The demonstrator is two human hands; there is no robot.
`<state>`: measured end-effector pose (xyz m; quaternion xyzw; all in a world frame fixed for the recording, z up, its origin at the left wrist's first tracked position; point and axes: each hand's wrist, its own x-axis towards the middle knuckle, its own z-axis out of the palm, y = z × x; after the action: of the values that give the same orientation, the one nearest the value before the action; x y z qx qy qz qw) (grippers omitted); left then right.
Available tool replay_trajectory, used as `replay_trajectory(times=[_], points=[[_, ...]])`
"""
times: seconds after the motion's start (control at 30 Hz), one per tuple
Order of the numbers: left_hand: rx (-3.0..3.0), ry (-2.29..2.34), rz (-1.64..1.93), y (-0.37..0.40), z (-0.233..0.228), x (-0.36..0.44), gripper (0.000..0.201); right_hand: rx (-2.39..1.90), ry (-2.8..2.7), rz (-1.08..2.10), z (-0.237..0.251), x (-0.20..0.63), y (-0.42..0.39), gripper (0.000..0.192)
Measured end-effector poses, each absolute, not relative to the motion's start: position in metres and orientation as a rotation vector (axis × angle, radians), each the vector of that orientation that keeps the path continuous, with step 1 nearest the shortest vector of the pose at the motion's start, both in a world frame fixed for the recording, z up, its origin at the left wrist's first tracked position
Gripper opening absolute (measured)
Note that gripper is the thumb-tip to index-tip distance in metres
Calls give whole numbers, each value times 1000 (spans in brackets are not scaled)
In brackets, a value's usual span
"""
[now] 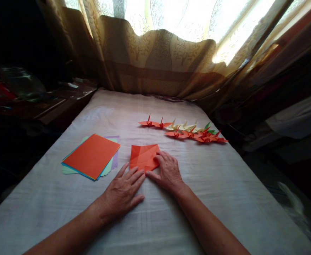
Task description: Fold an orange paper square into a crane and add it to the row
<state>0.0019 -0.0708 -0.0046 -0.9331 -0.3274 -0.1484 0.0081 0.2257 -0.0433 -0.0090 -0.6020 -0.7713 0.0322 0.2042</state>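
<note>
A folded orange paper square (143, 157) lies on the white cloth-covered table (224, 184), creased into triangles. My right hand (166, 171) presses on its right and lower edge with fingers spread. My left hand (123, 191) rests flat on the cloth just below the paper, fingertips near its bottom corner. Neither hand lifts the paper.
A stack of coloured paper sheets (91, 156), orange on top, lies to the left. Several folded paper cranes (187, 131) in red, orange, yellow and green sit in rows at the back right. A curtain (157, 56) hangs behind the table. Dark furniture stands to the left.
</note>
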Motion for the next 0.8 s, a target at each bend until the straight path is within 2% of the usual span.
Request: replay_trajectory(times=[0.23, 0.47, 0.67, 0.8], points=[[-2924, -999, -406, -70, -4, 1, 56, -1720, -2083, 165, -10, 244, -33, 31], [-2940, -1002, -434, -69, -6, 1, 55, -1786, -1913, 77, -19, 265, -21, 10], [-2900, -1042, -532, -70, -7, 3, 53, -1452, -1989, -161, -12, 255, -35, 28], [-2908, -1028, -546, -68, -9, 2, 54, -1187, -2336, -34, -12, 238, -52, 35]])
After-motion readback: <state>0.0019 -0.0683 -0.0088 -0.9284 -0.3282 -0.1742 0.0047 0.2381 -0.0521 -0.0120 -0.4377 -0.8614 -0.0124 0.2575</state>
